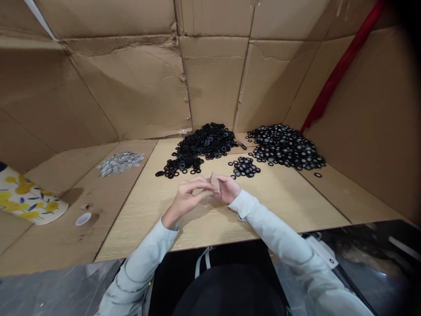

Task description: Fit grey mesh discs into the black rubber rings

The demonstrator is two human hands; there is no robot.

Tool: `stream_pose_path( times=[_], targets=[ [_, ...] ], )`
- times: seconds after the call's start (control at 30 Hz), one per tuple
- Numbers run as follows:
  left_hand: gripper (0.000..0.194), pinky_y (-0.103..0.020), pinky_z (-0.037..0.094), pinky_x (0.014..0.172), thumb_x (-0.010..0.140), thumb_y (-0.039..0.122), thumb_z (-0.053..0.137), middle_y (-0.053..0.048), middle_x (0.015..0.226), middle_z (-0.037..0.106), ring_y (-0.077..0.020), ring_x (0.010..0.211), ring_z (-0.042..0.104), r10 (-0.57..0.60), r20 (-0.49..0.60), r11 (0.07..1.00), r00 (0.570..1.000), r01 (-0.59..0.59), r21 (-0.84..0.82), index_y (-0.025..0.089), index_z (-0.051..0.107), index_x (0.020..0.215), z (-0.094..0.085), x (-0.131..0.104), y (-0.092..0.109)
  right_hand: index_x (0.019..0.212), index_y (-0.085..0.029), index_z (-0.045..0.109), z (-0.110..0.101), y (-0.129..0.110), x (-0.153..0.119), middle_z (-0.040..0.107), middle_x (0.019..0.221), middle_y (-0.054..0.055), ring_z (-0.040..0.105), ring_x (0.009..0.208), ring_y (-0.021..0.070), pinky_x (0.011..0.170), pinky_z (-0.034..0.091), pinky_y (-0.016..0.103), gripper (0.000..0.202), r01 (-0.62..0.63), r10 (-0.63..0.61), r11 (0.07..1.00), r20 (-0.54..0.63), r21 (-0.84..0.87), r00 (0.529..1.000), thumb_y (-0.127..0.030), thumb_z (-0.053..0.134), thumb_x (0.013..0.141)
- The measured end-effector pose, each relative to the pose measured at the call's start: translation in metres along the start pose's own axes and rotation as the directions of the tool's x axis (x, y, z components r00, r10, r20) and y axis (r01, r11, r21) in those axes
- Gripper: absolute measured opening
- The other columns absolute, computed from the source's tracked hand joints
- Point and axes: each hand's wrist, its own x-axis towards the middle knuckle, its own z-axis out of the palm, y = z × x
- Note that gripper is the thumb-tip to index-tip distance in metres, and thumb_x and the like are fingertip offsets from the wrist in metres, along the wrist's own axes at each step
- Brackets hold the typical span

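My left hand [190, 195] and my right hand [226, 188] meet above the middle of the board, fingertips together. Both have their fingers closed round something too small to make out; a bit of grey shows at the left fingertips. Just beyond them lies a small group of black rings with grey centres [245, 167]. Behind my left hand spreads a heap of black rings [210, 140]. A larger heap of black rings with grey centres [286, 147] is at the back right. Flat grey discs [121, 163] form a pile on the left.
A roll of white tape [83, 219] and a container with a yellow flower pattern [33, 197] stand at the left. A small dark tool [241, 145] lies between the back heaps. Cardboard walls [213, 79] enclose the board; a red strip [342, 70] hangs at the right.
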Motion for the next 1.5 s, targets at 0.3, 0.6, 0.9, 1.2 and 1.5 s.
stream_pose_path(
  times=[0.3, 0.6, 0.9, 1.2, 1.5],
  targets=[
    [0.017, -0.027, 0.046, 0.071, 0.079, 0.023, 0.052, -0.003, 0.086, 0.069, -0.0163, 0.078, 0.063, -0.248, 0.299, 0.962, 0.922, 0.197, 0.191, 0.024, 0.068, 0.086, -0.003, 0.008, 0.001, 0.076, -0.017, 0.051, 0.002, -0.017, -0.014, 0.054, 0.069, 0.003, 0.051, 0.059, 0.0142, 0.051, 0.041, 0.026, 0.030, 0.157, -0.163, 0.984, 0.058, 0.087, 0.985, -0.035, 0.029, 0.087],
    [0.018, -0.026, 0.044, 0.068, 0.081, 0.025, 0.050, -0.002, 0.089, 0.069, -0.0140, 0.073, 0.060, -0.318, 0.263, 0.922, 0.911, 0.232, 0.311, 0.021, 0.066, 0.088, -0.007, 0.010, 0.004, 0.087, -0.015, 0.053, 0.004, -0.015, -0.017, 0.058, 0.081, 0.007, 0.055, 0.072, 0.0162, 0.060, 0.045, 0.029, 0.028, 0.201, -0.213, 0.976, 0.194, 0.079, 0.958, -0.038, 0.039, 0.083],
    [0.016, -0.026, 0.046, 0.072, 0.080, 0.019, 0.051, -0.004, 0.090, 0.068, -0.0145, 0.082, 0.062, -0.209, 0.136, 0.956, 0.968, 0.173, 0.237, 0.018, 0.064, 0.089, -0.007, 0.008, -0.007, 0.076, -0.016, 0.058, -0.004, -0.015, -0.015, 0.055, 0.071, -0.001, 0.046, 0.054, 0.0052, 0.046, 0.036, 0.017, 0.012, 0.229, -0.222, 0.972, 0.114, -0.054, 0.968, -0.015, 0.064, 0.065],
    [0.025, -0.026, 0.047, 0.071, 0.078, 0.006, 0.047, -0.004, 0.090, 0.066, -0.0139, 0.080, 0.060, 0.080, 0.034, 0.832, 0.996, -0.085, 0.548, 0.019, 0.061, 0.094, -0.006, 0.006, -0.017, 0.089, -0.020, 0.058, -0.003, -0.010, -0.016, 0.059, 0.087, 0.000, 0.054, 0.072, 0.0104, 0.055, 0.039, 0.020, 0.039, 0.237, -0.211, 0.958, 0.165, -0.160, 0.964, -0.013, 0.073, 0.054],
    [0.027, -0.026, 0.048, 0.073, 0.077, 0.002, 0.046, -0.005, 0.092, 0.065, -0.0133, 0.084, 0.060, 0.194, 0.018, 0.793, 0.981, -0.168, 0.585, 0.018, 0.061, 0.094, -0.005, 0.004, -0.016, 0.102, -0.024, 0.050, -0.009, -0.009, -0.016, 0.056, 0.092, 0.001, 0.052, 0.070, 0.0108, 0.054, 0.041, 0.020, 0.063, 0.195, -0.134, 0.963, 0.294, -0.189, 0.946, -0.012, 0.075, 0.046]
  ],
)
